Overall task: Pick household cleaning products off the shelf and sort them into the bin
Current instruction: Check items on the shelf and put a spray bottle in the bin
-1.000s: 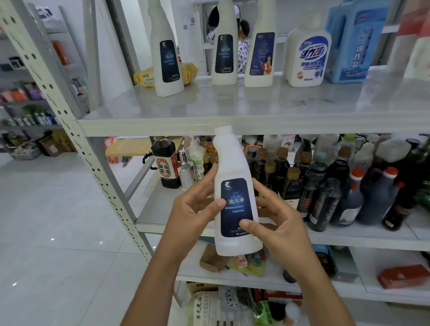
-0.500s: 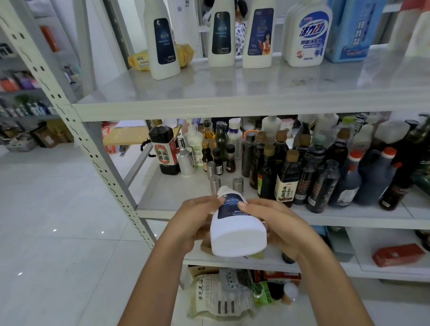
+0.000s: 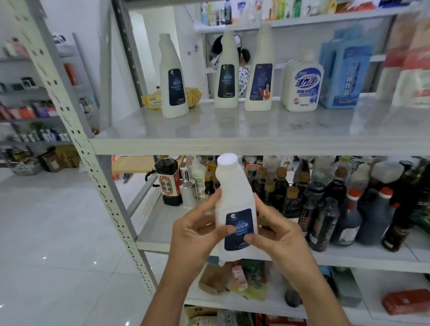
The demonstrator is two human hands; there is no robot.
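Observation:
I hold a white cleaner bottle [image 3: 232,194] with a dark blue label upright in front of the middle shelf, cap up. My left hand [image 3: 197,235] grips its left side with the thumb across the label. My right hand [image 3: 278,232] grips its right side, thumb on the label's lower edge. On the upper shelf [image 3: 232,134] stand three similar white bottles [image 3: 172,77], a white detergent jug [image 3: 303,87] with a blue label, and a blue jug [image 3: 347,76]. No bin is in view.
Dark sauce and oil bottles [image 3: 325,206] crowd the middle shelf behind my hands. A perforated steel upright [image 3: 87,155] runs down on the left. Packets and boxes lie on the lower shelves. White tiled floor [image 3: 49,236] spreads to the left, with other racks far back.
The bottle, tipped with its base toward me half a second ago, now stands upright in both hands again. The view has tilted upward, showing more of the top shelf.

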